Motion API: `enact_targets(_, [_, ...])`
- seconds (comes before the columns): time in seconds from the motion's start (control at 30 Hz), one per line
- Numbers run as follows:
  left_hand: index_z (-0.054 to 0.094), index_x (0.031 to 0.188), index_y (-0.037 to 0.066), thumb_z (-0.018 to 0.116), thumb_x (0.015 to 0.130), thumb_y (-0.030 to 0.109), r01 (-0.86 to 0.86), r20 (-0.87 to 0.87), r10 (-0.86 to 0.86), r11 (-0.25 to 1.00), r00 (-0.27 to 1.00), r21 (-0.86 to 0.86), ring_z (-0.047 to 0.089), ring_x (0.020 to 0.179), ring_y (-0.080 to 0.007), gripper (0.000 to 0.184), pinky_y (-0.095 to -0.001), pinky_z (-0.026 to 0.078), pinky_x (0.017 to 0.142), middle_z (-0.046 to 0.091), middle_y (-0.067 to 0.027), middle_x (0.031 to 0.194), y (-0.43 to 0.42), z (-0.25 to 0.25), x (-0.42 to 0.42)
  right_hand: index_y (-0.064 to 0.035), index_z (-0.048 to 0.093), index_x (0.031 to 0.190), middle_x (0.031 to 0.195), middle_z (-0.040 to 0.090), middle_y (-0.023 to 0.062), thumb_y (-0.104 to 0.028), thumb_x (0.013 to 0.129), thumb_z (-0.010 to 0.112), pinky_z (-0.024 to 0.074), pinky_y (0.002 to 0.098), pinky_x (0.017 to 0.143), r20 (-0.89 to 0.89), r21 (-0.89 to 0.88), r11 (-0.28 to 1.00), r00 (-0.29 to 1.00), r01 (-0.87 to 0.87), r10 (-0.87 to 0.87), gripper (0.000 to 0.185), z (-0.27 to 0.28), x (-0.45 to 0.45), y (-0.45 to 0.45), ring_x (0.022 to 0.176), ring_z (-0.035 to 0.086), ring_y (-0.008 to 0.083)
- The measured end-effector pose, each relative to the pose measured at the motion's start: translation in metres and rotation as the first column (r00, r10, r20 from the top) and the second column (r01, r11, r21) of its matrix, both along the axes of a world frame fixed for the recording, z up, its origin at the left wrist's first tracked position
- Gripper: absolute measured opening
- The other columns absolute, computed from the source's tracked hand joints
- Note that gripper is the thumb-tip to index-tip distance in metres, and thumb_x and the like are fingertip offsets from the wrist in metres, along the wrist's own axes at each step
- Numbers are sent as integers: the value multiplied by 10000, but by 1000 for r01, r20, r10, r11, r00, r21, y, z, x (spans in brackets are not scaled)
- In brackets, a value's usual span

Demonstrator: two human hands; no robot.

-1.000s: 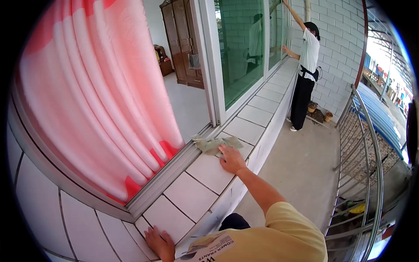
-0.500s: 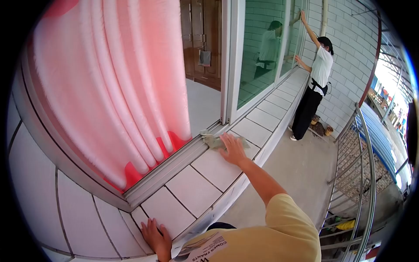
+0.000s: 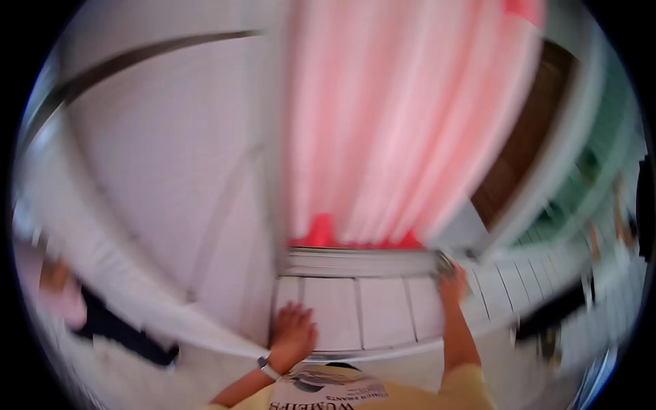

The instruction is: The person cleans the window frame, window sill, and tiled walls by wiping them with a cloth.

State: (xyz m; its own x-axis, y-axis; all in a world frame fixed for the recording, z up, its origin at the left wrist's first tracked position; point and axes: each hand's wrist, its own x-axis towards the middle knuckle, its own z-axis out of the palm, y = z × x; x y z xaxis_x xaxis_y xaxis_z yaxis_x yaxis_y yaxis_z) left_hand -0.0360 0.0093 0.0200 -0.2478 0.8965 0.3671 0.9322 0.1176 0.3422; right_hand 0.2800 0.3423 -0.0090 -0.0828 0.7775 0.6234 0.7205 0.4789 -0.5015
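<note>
My left hand (image 3: 295, 331) lies on the white tiled sill (image 3: 330, 307), fingers stretched out and holding nothing. A watch or band is around that wrist. At the right, my right hand (image 3: 452, 283) grips a greyish cleaning cloth (image 3: 444, 262), which is at the metal window track (image 3: 362, 261). Blur and the hand itself hide much of the cloth. Behind the track hangs a pink plush curtain (image 3: 383, 137) with red patches along its bottom.
A tiled wall (image 3: 171, 171) fills the left side. At far right, a blurred person in black trousers (image 3: 557, 314) stands by the green-tinted window glass (image 3: 588, 164). Another person in dark trousers (image 3: 123, 331) is at far left.
The view has swung left and blurred, bringing a second person into sight at far left. My right hand has shifted with the cloth to the window track. My left hand still rests on the sill.
</note>
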Motion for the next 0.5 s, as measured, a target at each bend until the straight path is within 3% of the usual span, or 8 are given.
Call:
enact_targets(0.1, [539, 1155, 12, 539, 854, 228, 19, 7, -19, 999, 1000, 37, 425, 1190, -402, 371, -531, 313, 1011, 507, -206, 1207, -4, -1, -2, -28, 525, 1195, 1110, 546, 188, -99, 741, 569, 400, 460, 921, 292, 243, 969, 949, 47, -120, 463, -13, 17, 2, 1054, 479, 388])
enact_targets(0.13, [535, 1158, 5, 529, 863, 229, 34, 44, -36, 999, 998, 26, 415, 1202, -402, 371, -540, 309, 1012, 496, -209, 1223, -5, 3, -2, -29, 510, 1231, 1116, 538, 202, -79, 743, 536, 383, 465, 945, 154, 108, 991, 983, 80, -97, 491, 2, 9, -12, 1061, 468, 399])
enact_targets(0.17, [535, 1158, 5, 529, 863, 229, -39, 71, 36, 998, 997, 40, 415, 1202, -402, 371, -540, 309, 1012, 496, -209, 1223, -5, 4, -1, -37, 493, 1261, 1112, 532, 212, -62, 748, 505, 375, 469, 957, 227, 157, 982, 963, 108, -142, 515, -10, 17, -5, 1065, 467, 401])
enact_targets(0.23, [524, 1152, -26, 519, 868, 213, 87, -152, -90, 996, 984, -29, 402, 1202, -396, 371, -504, 311, 1023, 478, -221, 1218, -5, 3, -4, -70, 464, 1309, 1232, 487, 218, -73, 793, 477, 388, 513, 956, 238, 0, 984, 955, 179, -174, 516, -9, 12, -3, 1141, 457, 425])
enact_targets(0.3, [525, 1129, -35, 517, 868, 209, 64, -20, -64, 998, 998, -24, 401, 1198, -383, 357, -475, 311, 1029, 476, -219, 1205, 0, -8, -7, -31, 521, 1232, 1188, 517, 210, -134, 817, 494, 436, 508, 888, 438, -34, 973, 878, 230, -192, 428, -17, 15, 7, 1081, 502, 423])
enact_targets(0.37, [536, 1044, -38, 516, 860, 196, 88, 83, -89, 996, 993, 9, 420, 1164, -344, 298, -402, 301, 1043, 489, -206, 1145, -1, -8, -8, -202, 444, 1368, 1278, 511, 176, -412, 836, 569, 416, 522, 917, 693, -73, 955, 703, 289, -159, 586, -9, 23, -6, 1116, 518, 351])
enact_targets(0.4, [536, 1044, -38, 516, 860, 196, 62, 76, -64, 998, 995, 27, 420, 1164, -344, 298, -402, 301, 1043, 489, -206, 1145, 1, -10, -9, -202, 444, 1368, 1278, 511, 176, -412, 836, 569, 416, 522, 917, 687, -56, 963, 711, 262, -153, 586, -9, 17, -11, 1116, 518, 351])
enact_targets(0.5, [548, 991, -22, 530, 836, 206, 59, -278, -64, 998, 958, -28, 428, 1153, -313, 276, -403, 297, 1038, 509, -181, 1119, -6, -6, -6, -25, 599, 1146, 1127, 607, 197, -342, 893, 478, 403, 469, 959, 655, -28, 983, 746, 180, -118, 423, -1, -10, -52, 1080, 536, 386])
